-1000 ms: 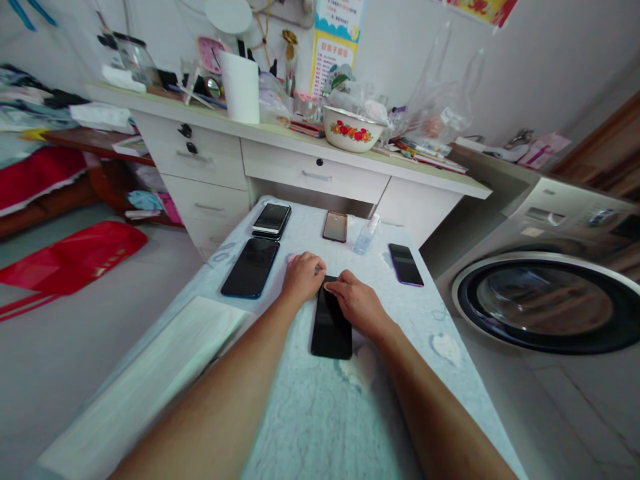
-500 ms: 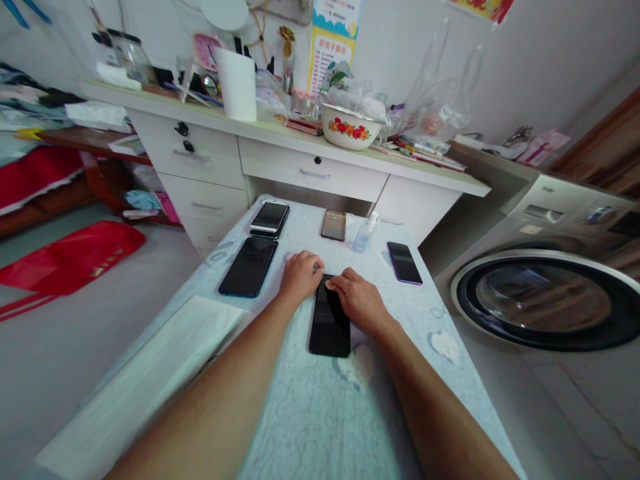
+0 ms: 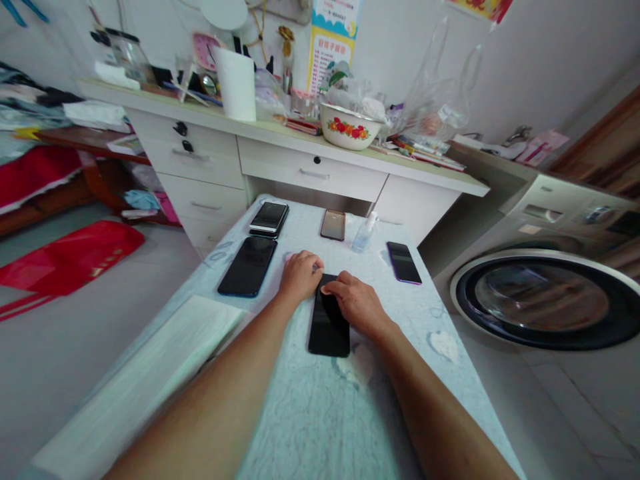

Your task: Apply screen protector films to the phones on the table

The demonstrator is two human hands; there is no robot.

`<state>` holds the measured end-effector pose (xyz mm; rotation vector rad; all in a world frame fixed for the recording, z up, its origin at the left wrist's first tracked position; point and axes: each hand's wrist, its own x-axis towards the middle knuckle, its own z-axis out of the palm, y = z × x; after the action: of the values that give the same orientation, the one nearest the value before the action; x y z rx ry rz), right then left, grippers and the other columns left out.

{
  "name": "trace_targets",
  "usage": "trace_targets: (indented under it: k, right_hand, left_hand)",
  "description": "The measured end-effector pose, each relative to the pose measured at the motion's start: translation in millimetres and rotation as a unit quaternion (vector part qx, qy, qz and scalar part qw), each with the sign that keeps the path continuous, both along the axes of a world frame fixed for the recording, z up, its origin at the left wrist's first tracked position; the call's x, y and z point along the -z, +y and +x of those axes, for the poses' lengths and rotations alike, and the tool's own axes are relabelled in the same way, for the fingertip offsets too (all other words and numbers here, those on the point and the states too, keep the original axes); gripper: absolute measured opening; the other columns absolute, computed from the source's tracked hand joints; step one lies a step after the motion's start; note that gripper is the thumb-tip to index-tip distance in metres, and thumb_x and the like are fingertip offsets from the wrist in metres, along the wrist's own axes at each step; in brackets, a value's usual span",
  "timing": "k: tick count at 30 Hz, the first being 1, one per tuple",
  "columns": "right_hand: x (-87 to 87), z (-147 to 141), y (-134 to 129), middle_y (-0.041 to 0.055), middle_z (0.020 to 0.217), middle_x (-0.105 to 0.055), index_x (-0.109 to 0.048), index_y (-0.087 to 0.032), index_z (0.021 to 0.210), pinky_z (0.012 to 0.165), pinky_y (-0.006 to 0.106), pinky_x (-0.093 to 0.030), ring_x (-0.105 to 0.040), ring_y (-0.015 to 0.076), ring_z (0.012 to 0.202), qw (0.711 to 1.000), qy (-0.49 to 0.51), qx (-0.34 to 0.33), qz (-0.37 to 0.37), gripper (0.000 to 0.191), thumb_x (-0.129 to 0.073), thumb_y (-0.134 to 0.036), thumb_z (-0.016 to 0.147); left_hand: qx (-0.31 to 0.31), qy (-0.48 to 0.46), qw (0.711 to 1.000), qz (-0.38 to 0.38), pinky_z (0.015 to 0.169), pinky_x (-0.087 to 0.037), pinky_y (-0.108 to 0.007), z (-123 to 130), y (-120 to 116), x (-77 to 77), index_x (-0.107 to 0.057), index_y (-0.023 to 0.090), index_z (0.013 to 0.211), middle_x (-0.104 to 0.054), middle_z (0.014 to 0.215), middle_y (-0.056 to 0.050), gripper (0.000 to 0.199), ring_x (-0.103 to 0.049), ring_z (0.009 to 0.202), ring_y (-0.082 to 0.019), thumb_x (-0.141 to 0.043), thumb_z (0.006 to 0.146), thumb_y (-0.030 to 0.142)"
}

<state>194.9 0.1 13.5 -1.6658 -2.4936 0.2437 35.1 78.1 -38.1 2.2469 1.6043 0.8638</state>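
Observation:
A black phone (image 3: 329, 328) lies screen up on the cloth-covered table (image 3: 305, 413). My left hand (image 3: 301, 273) rests at its upper left corner, fingers curled together; whatever they hold is too small to make out. My right hand (image 3: 357, 300) is over the upper part of the screen, its fingers pinched on something small that I cannot make out. A larger dark phone (image 3: 249, 267) lies to the left, with stacked phones (image 3: 269, 219) behind it. Beyond my hands are a brown phone case (image 3: 333, 225) and a clear spray bottle (image 3: 365, 233). A purple-edged phone (image 3: 404, 263) is at the right.
A long pale board or sheet (image 3: 145, 380) lies along the table's left side. Behind the table stands a white desk (image 3: 280, 157) bearing a flowered bowl (image 3: 350, 128) and a white roll (image 3: 235, 87). A washing machine (image 3: 540, 300) is at the right.
My right hand has shifted slightly left across the upper part of the phone screen. My left hand stays in place at the phone's corner.

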Motion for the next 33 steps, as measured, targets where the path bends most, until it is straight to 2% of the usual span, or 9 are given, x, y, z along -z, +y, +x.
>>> trace_targets:
  k: [10,20,33]
  right_hand:
    - [0.0,-2.1,-0.5,0.0021,0.111,-0.060,-0.065,-0.032,0.120,0.083,0.023,-0.039,-0.056,0.0155,0.098,1.000,0.015,0.003,-0.013,0.036,-0.040,-0.017,0.098]
    - [0.9,-0.8,1.9,0.0036,0.108,-0.060,-0.065,-0.032,0.117,0.074,0.024,-0.039,-0.057,0.0164,0.092,0.999,-0.006,0.036,0.010,0.032,-0.038,-0.029,0.101]
    - [7.0,5.8,7.4,0.0065,0.108,-0.055,-0.059,-0.030,0.129,0.071,0.026,-0.039,-0.056,0.0187,0.091,0.995,-0.043,0.082,0.029,0.037,-0.036,-0.023,0.100]
  left_hand:
    - [-0.002,-0.001,1.000,0.001,0.097,-0.037,-0.040,0.7,-1.5,-1.2,-0.067,0.023,0.082,-0.066,0.100,-0.004,0.014,-0.059,0.102,-0.023,-0.053,0.081,0.022]
    - [0.003,-0.002,1.000,0.000,0.099,-0.036,-0.042,0.5,-0.6,-0.9,-0.067,0.022,0.082,-0.066,0.100,-0.005,0.013,-0.059,0.102,-0.023,-0.054,0.081,0.022]
    - [0.006,-0.003,1.000,0.001,0.098,-0.036,-0.041,-0.3,-0.4,-0.7,-0.066,0.024,0.083,-0.066,0.099,-0.005,0.012,-0.059,0.101,-0.023,-0.054,0.081,0.022]
